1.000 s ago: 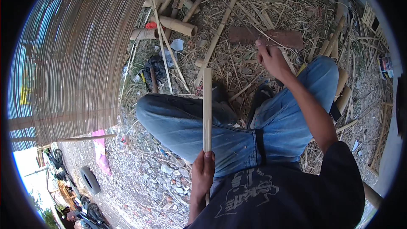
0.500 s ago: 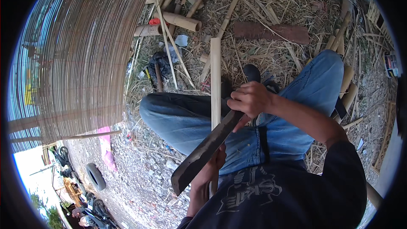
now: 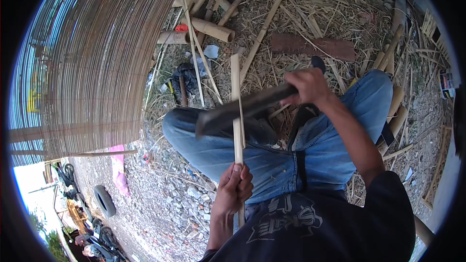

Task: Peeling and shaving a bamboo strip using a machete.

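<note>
My left hand (image 3: pixel 235 188) is wrapped round a pale bamboo strip (image 3: pixel 237 145), which stands lengthwise over my lap and points away from me. My right hand (image 3: pixel 309 86) grips a machete (image 3: pixel 252 101), its handle mostly hidden by my fingers. The dark, motion-blurred blade lies across the strip above my left hand, tip toward the left. A thin sliver (image 3: pixel 242 121) runs along the strip's right side by the blade; whether it is split off all the way I cannot tell.
A slatted bamboo blind (image 3: pixel 92 58) hangs at the left. Cut bamboo tubes (image 3: pixel 209 29) lie at the far left of the ground, a reddish-brown board (image 3: pixel 313 47) at the far middle. Bamboo shavings and strips litter the ground. A tyre (image 3: pixel 105 200) lies on gravel at left.
The machete has swung up and away from my body, from near my left hand to farther along the strip. My left hand and the strip's lower part show more fully; a sliver stands out beside it.
</note>
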Tool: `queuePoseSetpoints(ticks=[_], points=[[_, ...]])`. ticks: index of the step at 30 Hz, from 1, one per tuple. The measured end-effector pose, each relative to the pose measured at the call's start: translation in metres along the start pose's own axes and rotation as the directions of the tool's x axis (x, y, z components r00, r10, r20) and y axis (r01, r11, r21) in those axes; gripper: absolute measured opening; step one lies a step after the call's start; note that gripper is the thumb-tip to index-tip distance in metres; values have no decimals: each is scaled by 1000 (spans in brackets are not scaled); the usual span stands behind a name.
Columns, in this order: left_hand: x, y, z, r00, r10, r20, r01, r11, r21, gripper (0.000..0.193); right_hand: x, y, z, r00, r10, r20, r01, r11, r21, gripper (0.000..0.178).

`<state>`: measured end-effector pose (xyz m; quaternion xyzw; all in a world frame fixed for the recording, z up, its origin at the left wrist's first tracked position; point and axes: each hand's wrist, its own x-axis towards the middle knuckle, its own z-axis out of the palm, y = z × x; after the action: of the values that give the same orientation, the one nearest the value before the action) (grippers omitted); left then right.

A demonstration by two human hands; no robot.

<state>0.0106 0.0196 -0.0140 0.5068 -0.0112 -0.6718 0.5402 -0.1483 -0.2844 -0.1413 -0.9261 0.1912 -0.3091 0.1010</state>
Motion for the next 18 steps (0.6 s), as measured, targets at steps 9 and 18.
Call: queuePoseSetpoints(ticks=[9,18], points=[[-49,-27,-46,966,-24,-257,73,980,185,30,-1,92,-50,261,963,62,-929,234,286,67],[42,-6,-12,959,253,-126,-155,844,513,28,6,-75,-8,961,60,269,-154,926,346,56]])
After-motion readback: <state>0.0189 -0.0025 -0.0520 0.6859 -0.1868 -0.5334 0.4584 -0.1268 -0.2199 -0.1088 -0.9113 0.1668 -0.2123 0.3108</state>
